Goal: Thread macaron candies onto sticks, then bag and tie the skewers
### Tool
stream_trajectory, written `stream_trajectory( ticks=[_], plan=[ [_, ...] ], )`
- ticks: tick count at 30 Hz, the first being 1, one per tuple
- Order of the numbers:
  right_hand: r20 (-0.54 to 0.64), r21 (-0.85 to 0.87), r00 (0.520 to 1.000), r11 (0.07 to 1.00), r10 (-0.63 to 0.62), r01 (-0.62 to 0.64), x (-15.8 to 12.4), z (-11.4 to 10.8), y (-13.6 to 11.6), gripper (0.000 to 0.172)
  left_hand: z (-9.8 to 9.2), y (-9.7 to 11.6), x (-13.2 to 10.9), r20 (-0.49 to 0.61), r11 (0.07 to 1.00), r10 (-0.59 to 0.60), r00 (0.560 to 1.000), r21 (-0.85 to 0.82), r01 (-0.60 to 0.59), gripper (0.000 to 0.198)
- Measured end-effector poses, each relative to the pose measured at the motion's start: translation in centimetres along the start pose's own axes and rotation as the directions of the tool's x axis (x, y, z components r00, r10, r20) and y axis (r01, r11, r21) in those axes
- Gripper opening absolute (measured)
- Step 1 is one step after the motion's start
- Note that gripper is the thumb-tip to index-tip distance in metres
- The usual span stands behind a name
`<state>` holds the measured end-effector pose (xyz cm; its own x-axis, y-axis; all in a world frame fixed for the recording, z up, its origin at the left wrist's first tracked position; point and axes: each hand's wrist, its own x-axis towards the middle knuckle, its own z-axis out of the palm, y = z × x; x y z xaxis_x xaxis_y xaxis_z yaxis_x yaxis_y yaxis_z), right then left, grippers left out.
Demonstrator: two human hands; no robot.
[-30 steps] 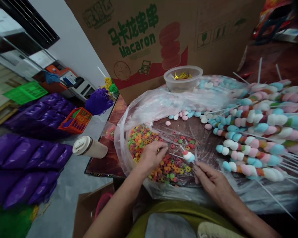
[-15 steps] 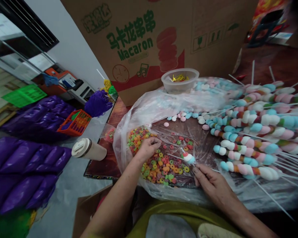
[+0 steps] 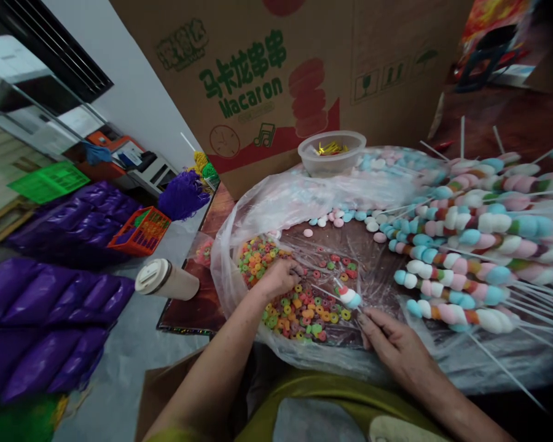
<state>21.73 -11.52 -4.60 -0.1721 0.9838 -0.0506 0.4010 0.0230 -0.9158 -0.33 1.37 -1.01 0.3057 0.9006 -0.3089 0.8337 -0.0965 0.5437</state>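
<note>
I can't tell from here whether the left hand [image 3: 283, 276] pinches anything, and the carton [image 3: 299, 80] runs out of view above.

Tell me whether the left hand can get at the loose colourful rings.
Likely yes: the left hand is at the colourful rings, and nothing seems to block it; the skewer in the right hand points its way but appears to leave room.
</note>
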Motion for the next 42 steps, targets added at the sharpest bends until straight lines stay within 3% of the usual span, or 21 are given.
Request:
stream_trajectory(
  ticks=[6,11,15,20,26,31,33,35,37,39,42],
  plan=[
    [-0.007,0.039,1.0,0.999,0.019,-0.019,0.3,0.2,-0.5,0.032,-0.1,1.1,-0.3,-0.029,0.999,-0.034,0.999,0.019,0.034,0.024],
    [-0.017,0.035,1.0,0.999,0.023,-0.023,0.4,0.3,-0.7,0.032,0.0,3.0,0.6,-0.04,0.997,-0.059,0.997,0.049,0.06,0.012],
    [-0.004,0.051,1.0,0.999,0.018,-0.018,0.3,0.1,-0.4,0.034,-0.4,4.6,1.6,-0.01,0.998,-0.062,0.998,-0.026,0.062,0.008],
    [-0.018,0.058,1.0,0.998,0.024,-0.023,0.3,0.1,-0.1,0.036,-1.3,6.3,2.0,0.013,0.976,0.043,0.999,-0.215,-0.039,0.041],
    [-0.024,0.057,0.999,0.998,0.022,-0.021,0.3,0.1,-0.1,0.037,-1.5,3.5,-0.4,-0.012,0.999,0.013,1.0,-0.039,-0.013,0.004],
    [-0.023,-0.012,1.0,1.0,-0.005,0.004,0.4,0.2,-0.6,0.034,-0.9,1.5,-3.0,-0.065,0.999,-0.024,0.998,-0.048,0.021,0.009],
    [-0.009,-0.076,0.999,0.996,-0.037,0.036,0.5,0.4,-0.9,0.032,-0.9,1.2,-3.9,-0.099,0.985,-0.059,0.993,-0.167,0.042,0.009],
    [0.031,-0.162,0.996,0.983,-0.084,0.088,0.7,0.5,-1.3,0.031,-1.0,1.1,-4.7,-0.101,0.874,-0.136,0.986,-0.481,0.072,0.017],
    [0.086,-0.266,0.988,0.953,-0.13,0.149,1.1,0.7,-1.8,0.03,-0.9,1.2,-5.6,-0.023,0.599,-0.195,0.981,-0.794,0.1,0.027],
    [0.119,-0.383,0.98,0.903,-0.161,0.195,1.5,0.9,-2.5,0.03,-0.6,1.3,-6.3,0.047,0.371,-0.195,0.98,-0.921,0.118,0.032],
    [0.113,-0.543,0.978,0.813,-0.176,0.209,1.8,1.0,-3.4,0.03,0.4,1.6,-6.7,0.031,0.263,-0.205,0.978,-0.961,0.085,0.031]
  ],
)
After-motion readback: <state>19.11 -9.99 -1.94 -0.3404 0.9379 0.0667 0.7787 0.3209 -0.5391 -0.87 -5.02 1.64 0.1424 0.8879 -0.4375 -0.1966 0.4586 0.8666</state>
